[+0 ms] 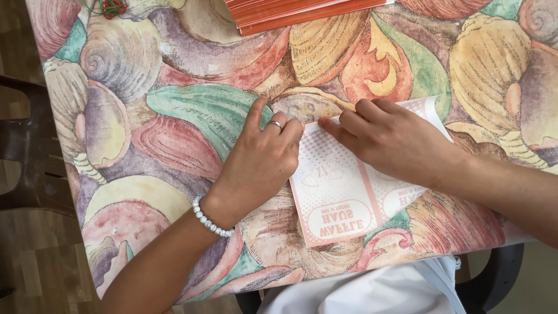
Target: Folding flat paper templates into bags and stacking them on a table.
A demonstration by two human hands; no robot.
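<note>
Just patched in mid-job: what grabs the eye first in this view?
Both hands at the centre: the left hand, with a ring and bead bracelet, and the right hand press flat on a pink-and-white printed paper sheet. Under them spreads a tablecloth of big painted seashells; a stack of orange sheets lies at the top edge.

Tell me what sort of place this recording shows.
Probably a home or small-shop work table for folding paper packaging: a shell-patterned tablecloth, a stack of orange flat sheets, a dark chair on wood flooring. The left hand and right hand press a pink printed sheet.
</note>
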